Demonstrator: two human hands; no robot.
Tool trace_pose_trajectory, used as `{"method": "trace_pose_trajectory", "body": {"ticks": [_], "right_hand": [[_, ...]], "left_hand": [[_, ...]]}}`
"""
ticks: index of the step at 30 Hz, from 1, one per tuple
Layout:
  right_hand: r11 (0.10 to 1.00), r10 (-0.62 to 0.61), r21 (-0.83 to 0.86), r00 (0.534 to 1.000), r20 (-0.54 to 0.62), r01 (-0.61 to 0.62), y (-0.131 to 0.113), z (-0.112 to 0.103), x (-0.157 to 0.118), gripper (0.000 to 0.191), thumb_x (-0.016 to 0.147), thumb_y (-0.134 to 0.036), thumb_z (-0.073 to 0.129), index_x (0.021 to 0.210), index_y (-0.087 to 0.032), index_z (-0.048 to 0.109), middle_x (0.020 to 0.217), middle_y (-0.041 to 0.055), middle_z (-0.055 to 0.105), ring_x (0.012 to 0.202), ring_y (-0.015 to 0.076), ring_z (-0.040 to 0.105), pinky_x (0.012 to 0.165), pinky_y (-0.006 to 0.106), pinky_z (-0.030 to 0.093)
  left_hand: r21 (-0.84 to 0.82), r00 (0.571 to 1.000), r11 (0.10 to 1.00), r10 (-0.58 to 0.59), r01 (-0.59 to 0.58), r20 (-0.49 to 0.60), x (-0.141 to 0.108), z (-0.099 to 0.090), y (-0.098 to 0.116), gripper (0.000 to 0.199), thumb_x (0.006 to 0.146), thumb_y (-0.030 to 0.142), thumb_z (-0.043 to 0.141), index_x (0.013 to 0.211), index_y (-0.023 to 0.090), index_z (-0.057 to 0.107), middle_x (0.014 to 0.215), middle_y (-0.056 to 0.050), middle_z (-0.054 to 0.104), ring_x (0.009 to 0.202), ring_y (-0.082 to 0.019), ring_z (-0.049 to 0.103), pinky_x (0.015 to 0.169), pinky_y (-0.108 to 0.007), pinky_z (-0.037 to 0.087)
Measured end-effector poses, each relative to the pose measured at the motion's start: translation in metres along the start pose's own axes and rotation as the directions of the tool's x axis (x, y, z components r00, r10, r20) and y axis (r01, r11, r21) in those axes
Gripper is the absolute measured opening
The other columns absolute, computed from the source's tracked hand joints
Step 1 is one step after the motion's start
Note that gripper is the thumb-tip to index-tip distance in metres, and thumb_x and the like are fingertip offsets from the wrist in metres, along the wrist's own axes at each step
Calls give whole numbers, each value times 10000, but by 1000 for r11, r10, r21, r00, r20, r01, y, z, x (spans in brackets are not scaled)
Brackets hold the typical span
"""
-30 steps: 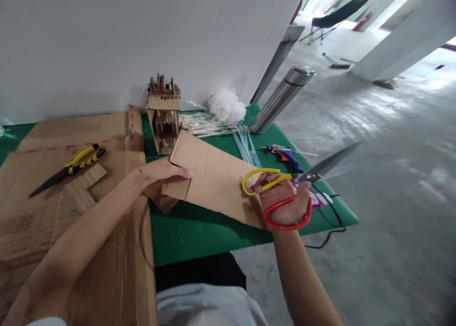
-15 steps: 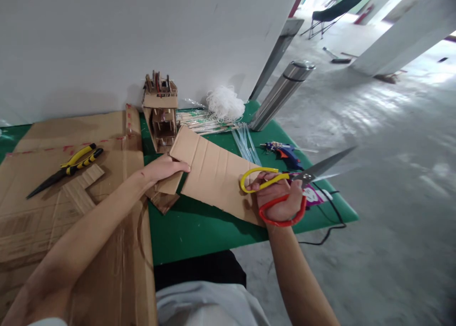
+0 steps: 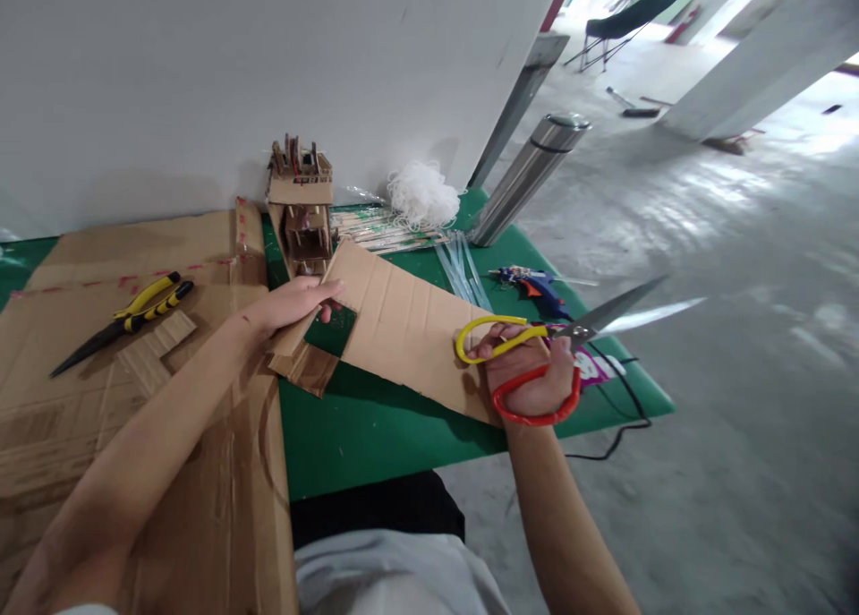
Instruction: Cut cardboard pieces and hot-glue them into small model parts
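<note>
Right hand (image 3: 530, 378) closed around the handles of the scissors (image 3: 537, 351), fingers through the yellow and red loops; the 2 blades stand parted and point right, past the table edge. Left hand (image 3: 295, 303) pinches a small cardboard flap (image 3: 295, 333) at the near-left corner of the cardboard sheet (image 3: 403, 328), thumb on top, fingers curled under. The sheet lies slanted on the green table (image 3: 376, 436), between both hands, touching the right hand's knuckles. Nearby: cardboard model (image 3: 300, 203) at the wall, pliers (image 3: 127, 315) on the large flat cardboard (image 3: 87, 391) at left, glue gun (image 3: 533, 288) behind the scissors.
</note>
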State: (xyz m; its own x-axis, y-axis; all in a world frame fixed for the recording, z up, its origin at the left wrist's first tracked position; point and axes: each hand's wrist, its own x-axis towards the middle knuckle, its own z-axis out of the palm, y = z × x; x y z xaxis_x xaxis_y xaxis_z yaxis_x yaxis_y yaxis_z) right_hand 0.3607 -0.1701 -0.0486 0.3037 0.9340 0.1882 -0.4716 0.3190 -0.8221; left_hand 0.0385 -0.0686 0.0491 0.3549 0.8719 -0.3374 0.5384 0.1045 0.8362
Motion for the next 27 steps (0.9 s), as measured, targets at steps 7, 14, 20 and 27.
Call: {"method": "trace_pose_trajectory", "body": {"ticks": [7,14,20,27], "right_hand": [[999,-13,-39,999,36,15,1,-3,0,494,926,-648,392,828,-261,682,856,31,574,619,183,558,664,451,547],[998,36,-52,995,98,-31,-6,1,-2,515,934,-655,349,829,-257,657,851,44,544,615,187,525,679,463,524],[995,55,-85,995,85,-48,-10,3,-3,494,905,-672,362,830,-268,637,855,43,516,629,193,506,669,452,519],[985,71,-170,969,237,-30,-42,16,-31,443,915,-633,387,888,-272,642,842,65,520,630,217,523,658,475,501]], "left_hand": [[-177,999,983,-39,39,4,-2,6,1,364,803,562,681,759,201,701,786,-70,763,615,-162,584,620,-299,420],[-250,991,963,-79,104,105,-2,3,-5,334,784,534,701,742,205,660,669,-62,718,496,-141,520,498,-290,362],[-175,998,984,-32,41,51,-8,3,4,535,822,715,588,686,204,675,643,-75,701,554,-186,589,554,-313,433],[-141,982,975,158,-172,-107,-28,2,29,547,827,744,579,755,208,662,723,-52,693,644,-198,664,568,-293,494]]}}
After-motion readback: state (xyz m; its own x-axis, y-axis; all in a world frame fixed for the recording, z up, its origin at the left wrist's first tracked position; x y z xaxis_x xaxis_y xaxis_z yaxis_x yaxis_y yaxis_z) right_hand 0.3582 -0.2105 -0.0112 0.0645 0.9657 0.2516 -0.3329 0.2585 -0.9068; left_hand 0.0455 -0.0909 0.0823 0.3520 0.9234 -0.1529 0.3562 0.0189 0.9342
